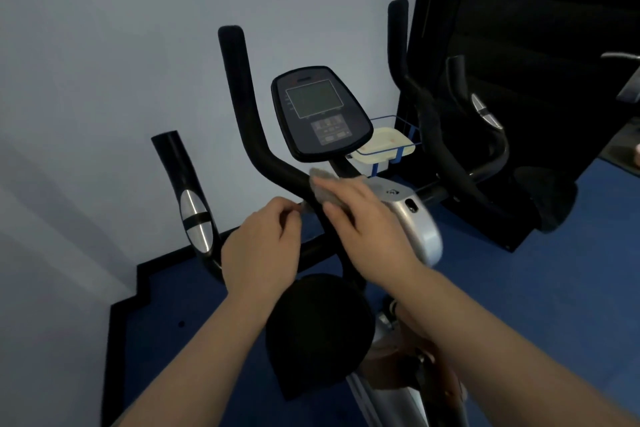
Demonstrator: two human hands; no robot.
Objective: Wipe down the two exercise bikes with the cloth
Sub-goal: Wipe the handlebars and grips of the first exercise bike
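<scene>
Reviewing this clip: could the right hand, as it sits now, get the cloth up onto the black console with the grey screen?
Probably yes. The right hand presses the grey cloth on the black handlebar just below the black oval console, and nothing stands between them.

Dim bluish light; soft blur; wide-angle bending at edges
</scene>
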